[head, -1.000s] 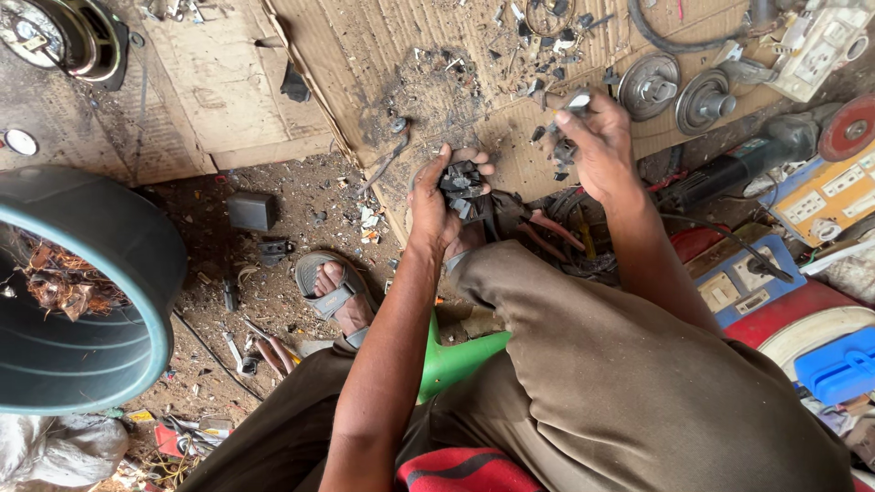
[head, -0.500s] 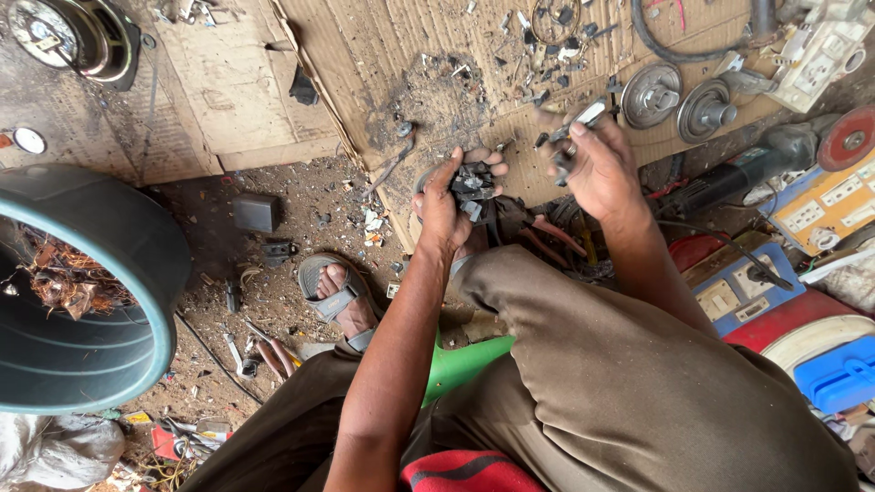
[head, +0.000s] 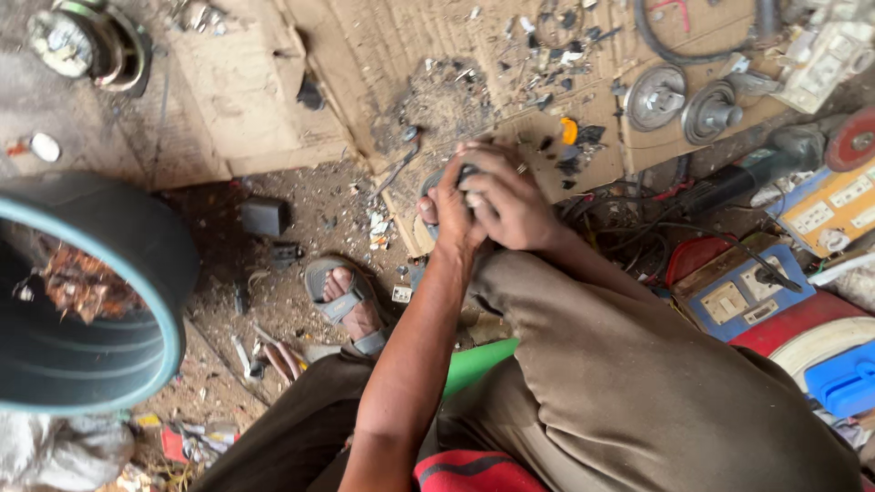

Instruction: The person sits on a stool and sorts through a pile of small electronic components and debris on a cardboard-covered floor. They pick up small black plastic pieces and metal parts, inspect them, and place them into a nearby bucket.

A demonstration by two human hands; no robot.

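Small dark part (head: 467,179) sits between both hands, above the raised knee (head: 583,364), over the edge of the cardboard sheet (head: 383,55). Mostly hidden by fingers; shape unclear, dark and greasy.

Left hand (head: 451,214): fingers curled in around the part from the left and below, thumb side toward the camera. Closed grip, fingers pressed together, no gaps seen.

Right hand (head: 510,196): laid over the top of the part, fingers bent and close together, tips wrapping onto it. A ring shows on one finger. Both hands touch each other and the part.

Outward: a heap of dark grit (head: 447,100) on the cardboard just beyond the hands. An orange bit (head: 569,130) and small scraps near the right hand. Two metal discs (head: 684,100) farther right on the cardboard. Angle grinder (head: 766,169) and socket boards (head: 738,296) at right, well apart. Sandalled foot (head: 344,301) on dirt below left of the hands. Big dark tub (head: 82,292) far left.
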